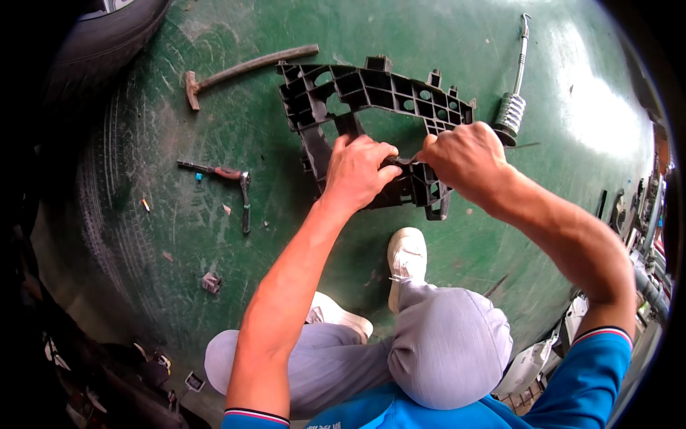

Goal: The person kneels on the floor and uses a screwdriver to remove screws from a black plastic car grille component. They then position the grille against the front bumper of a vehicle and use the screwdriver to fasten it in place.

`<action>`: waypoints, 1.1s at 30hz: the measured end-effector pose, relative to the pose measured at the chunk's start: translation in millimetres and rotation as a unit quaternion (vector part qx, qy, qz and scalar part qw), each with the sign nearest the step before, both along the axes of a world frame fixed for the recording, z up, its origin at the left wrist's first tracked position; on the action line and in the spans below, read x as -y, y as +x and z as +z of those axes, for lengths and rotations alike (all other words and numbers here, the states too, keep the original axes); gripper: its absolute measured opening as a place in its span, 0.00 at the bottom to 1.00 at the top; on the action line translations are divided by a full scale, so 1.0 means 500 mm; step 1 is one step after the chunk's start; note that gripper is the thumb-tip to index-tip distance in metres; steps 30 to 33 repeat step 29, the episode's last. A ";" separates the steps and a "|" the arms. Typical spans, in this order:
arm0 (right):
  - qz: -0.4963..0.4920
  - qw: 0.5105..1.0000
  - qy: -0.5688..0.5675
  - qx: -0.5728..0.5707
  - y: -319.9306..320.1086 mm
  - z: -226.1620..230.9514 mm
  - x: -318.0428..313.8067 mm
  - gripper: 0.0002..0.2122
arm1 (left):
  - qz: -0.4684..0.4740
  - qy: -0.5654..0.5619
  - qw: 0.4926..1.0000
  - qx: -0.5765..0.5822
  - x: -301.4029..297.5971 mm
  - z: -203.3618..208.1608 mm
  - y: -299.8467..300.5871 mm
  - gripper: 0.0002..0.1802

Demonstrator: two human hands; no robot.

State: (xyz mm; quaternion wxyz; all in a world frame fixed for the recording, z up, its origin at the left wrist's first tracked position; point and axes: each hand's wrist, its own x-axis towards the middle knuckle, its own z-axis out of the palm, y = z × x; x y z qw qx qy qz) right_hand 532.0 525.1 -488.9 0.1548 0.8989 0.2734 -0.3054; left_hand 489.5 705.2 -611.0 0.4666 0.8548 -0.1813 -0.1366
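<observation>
A large black plastic bracket (357,84) with a ribbed, open-celled frame lies on the green floor in front of my feet. My left hand (359,170) is closed over its near bar, the thumb pointing right. On the bracket's right side my right hand (466,156) makes a fist around the same bar. Between the two hands a short dark piece of the bar shows, and the fingertips of my right hand are hidden beneath the fist.
Beyond the bracket lies a hammer (236,69). To the left are a ratchet wrench (245,196) and small debris (211,282). A hooked slide hammer (511,111) lies at the right. A car tyre (114,43) stands far left; parts crowd the right edge.
</observation>
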 end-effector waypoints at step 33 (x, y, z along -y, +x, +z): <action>-0.466 0.838 0.043 -0.280 0.044 -0.022 -0.013 0.21 | 0.048 0.001 0.998 -0.034 0.016 -0.005 -0.012 0.13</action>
